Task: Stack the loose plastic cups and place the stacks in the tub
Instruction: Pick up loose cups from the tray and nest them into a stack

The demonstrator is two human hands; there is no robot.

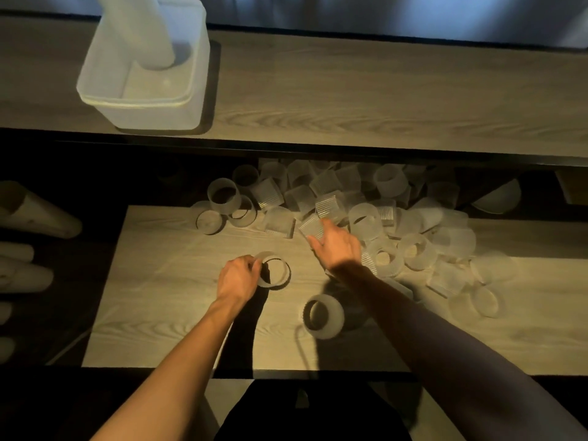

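Plastic cups (366,211) heaped loose across the far and right side of the lower worktop (165,313). Left hand (240,276) near the middle, fingers (254,265) clasped on the rim of an upright cup (276,271). Right hand (337,243) at the near edge of the heap, fingers (324,224) and thumb pinching a ribbed cup (310,227). Frosted cup (324,316) on its side, nearer still. Tub (140,101) far left on the upper worktop (350,90), tall stack (140,33) standing inside.
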